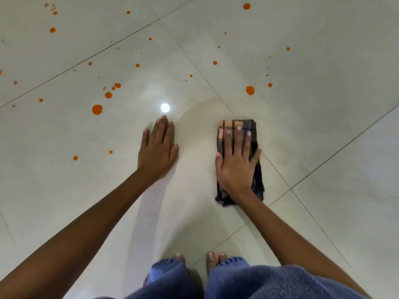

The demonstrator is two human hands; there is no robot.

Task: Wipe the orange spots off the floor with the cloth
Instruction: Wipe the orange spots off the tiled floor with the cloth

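A folded dark checked cloth [248, 128] lies flat on the pale tiled floor [323, 126]. My right hand [236, 162] presses down on it with fingers spread. My left hand [158, 147] rests flat on the bare floor to the left, holding nothing. Orange spots are scattered ahead: a large orange spot [97, 109] left of my left hand, another big orange spot [250, 90] just beyond the cloth, a cluster of orange spots [114, 88] further left, and several small ones towards the far edge. A faint wet smear [200, 113] lies between my hands.
My bare feet [213, 258] and blue jeans [248, 279] are at the bottom edge. A ceiling light reflection [165, 107] glares just beyond my left fingertips. Dark grout lines [291, 188] cross under and right of the cloth.
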